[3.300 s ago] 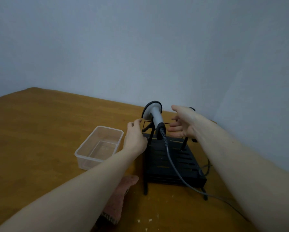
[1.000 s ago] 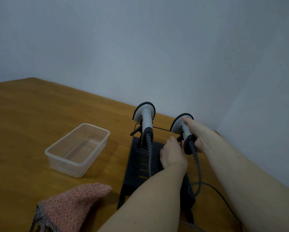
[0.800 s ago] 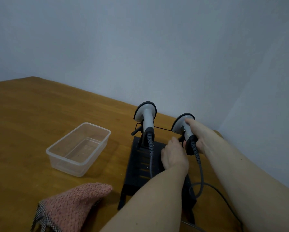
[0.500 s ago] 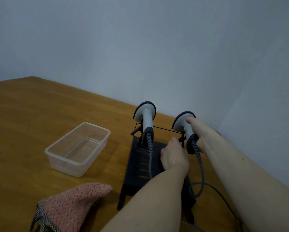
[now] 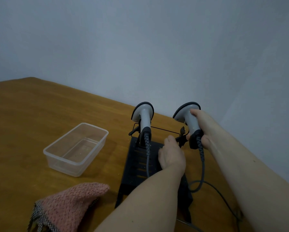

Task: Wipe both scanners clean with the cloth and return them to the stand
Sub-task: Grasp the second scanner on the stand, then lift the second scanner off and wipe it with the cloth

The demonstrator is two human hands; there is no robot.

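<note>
Two grey scanners with black rims are at the black stand (image 5: 137, 166). The left scanner (image 5: 144, 117) sits upright in its holder, cable hanging down over the stand. My right hand (image 5: 201, 126) grips the handle of the right scanner (image 5: 188, 118), which is lifted and tilted just above the right clip. My left hand (image 5: 171, 155) rests on the stand and pinches that black clip (image 5: 181, 137). The pink cloth (image 5: 68, 208) lies on the table at the lower left, untouched.
A clear plastic tub (image 5: 77, 148) stands left of the stand on the wooden table (image 5: 31, 114). Scanner cables (image 5: 202, 174) loop to the right of the stand. Grey walls close in behind and on the right.
The right scanner has risen and tilted a little off its clip in my right hand. My left hand stays at the clip. Earlier, both hands were up by the left scanner.
</note>
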